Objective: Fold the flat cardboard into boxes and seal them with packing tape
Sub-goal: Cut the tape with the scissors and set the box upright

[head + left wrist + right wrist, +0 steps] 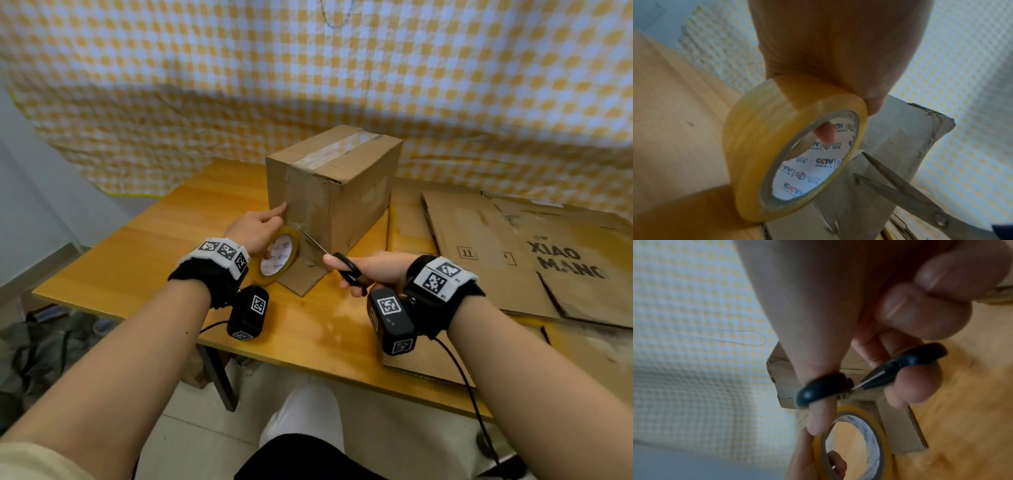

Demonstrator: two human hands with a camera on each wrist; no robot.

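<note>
A brown cardboard box [346, 192] stands upright on the wooden table [144, 253], with clear tape along its top seam and down its near face. My left hand [255, 226] holds a yellowish tape roll [277, 255] against the box's near lower corner, one finger through the core and the index fingertip touching the box face. The roll [789, 151] fills the left wrist view. My right hand [370, 269] grips black-handled scissors [342, 263], thumb and fingers through the loops [824, 391]. The blades [894, 180] are parted at the tape strip beside the roll.
Flattened cardboard sheets [513, 253] with printed letters lie on the right half of the table. A loose flap [301, 274] of the box rests on the tabletop in front. A yellow-and-white checked cloth [308, 68] hangs behind. The table's near edge [274, 359] is close to my knees.
</note>
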